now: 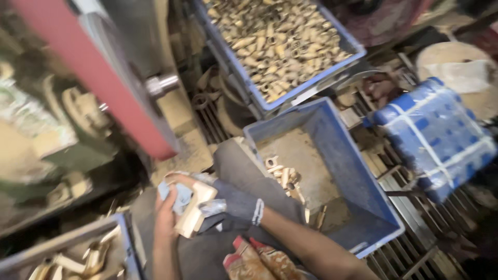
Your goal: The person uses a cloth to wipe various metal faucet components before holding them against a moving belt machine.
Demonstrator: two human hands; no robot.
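Brass fitting [193, 210]: pale yellow cast piece, angular with a blocky head and a leg running down-left, tilted, dull unpolished surface. Held over the lap, not resting on anything, wedged between both hands with a light blue cloth [179, 196] bunched against its upper left side. Detail soft from motion blur.

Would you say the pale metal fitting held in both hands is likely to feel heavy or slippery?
The fitting looks like solid cast metal, so probably stiff and heavy for its size. Its smooth faces may be slippery; the left hand grips it through cloth, the right hand wears a glove.
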